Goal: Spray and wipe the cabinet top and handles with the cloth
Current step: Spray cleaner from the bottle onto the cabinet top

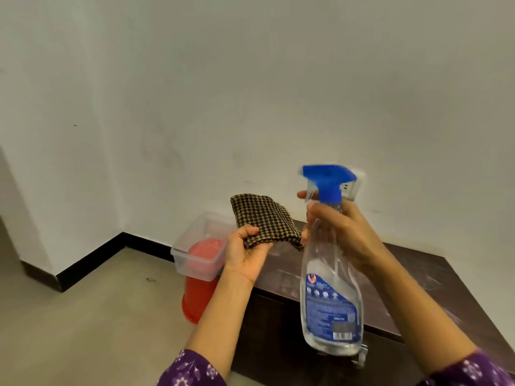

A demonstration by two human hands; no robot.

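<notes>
My left hand (pixel 246 253) grips a folded brown-and-black checked cloth (pixel 266 220), held up above the left end of the dark brown cabinet top (pixel 418 282). My right hand (pixel 342 232) holds a clear spray bottle (pixel 331 296) by its neck, a finger on the trigger under the blue spray head (pixel 327 178). The nozzle points left toward the cloth. The bottle hangs over the cabinet's front edge and carries a blue label. A metal handle (pixel 361 356) shows on the cabinet front just below the bottle.
A clear plastic box (pixel 195 253) sits on a red bucket (pixel 198 296) on the floor left of the cabinet. A white wall with a socket plate (pixel 354 188) stands behind the cabinet. Beige floor spreads to the left, edged by black skirting.
</notes>
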